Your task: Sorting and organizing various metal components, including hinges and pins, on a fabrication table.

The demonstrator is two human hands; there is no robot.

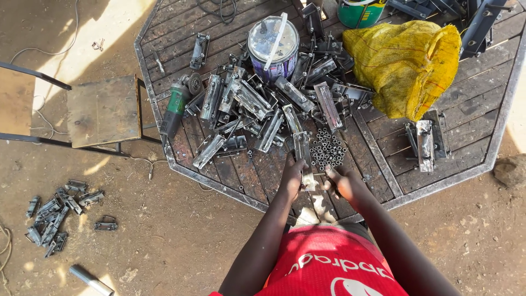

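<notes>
A metal bracket [303,159] stands on edge near the tabletop's [471,118] front rim, pinched in the left hand [292,178]. The right hand [338,183] is curled just beside its lower end (whether it pinches some small part, I cannot tell). Loose nuts [327,148] lie right behind, a bracket pile [257,104] and grinder [176,107] farther off. A slip could likely scatter the nuts or nick a finger on sharp edges.

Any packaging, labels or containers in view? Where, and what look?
Paint tin: top centre of table, round, purple label, clear lid.
Green tin: top edge, round, green and yellow label, cut off.
Yellow sack: right of the tins, crumpled woven mesh, no print visible.
</notes>
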